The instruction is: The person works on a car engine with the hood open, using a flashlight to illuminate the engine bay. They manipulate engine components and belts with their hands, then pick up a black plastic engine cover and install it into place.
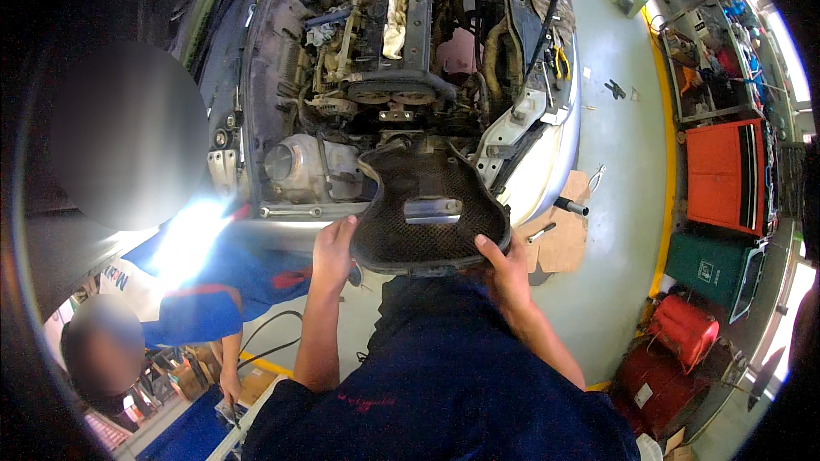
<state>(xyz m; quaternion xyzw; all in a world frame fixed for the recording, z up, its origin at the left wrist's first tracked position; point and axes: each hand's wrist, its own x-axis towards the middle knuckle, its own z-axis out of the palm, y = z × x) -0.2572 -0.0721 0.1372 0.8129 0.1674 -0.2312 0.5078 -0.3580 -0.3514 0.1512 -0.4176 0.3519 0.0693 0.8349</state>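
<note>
Between my two hands, in front of the open engine bay, is a dark engine timing cover (pixel 384 235) with a textured face and a slot in it. My left hand (pixel 333 248) grips its left edge, fingers behind and thumb at the rim. On the right edge, my right hand (pixel 510 271) has its thumb pressed on the face. Beyond the cover lies the engine (pixel 418 43), with dark round pulleys or gears at its near end. A crumpled whitish cloth (pixel 395 21) rests on top of the engine.
A silver wrench (pixel 292 212) lies along the front of the bay. Tools sit on cardboard (pixel 565 243) on the floor to the right, below the bumper. An orange-red cabinet (pixel 722 177) and a green bin (pixel 705 269) stand farther right. At lower left, a co-worker's hand (pixel 231 386) reaches down.
</note>
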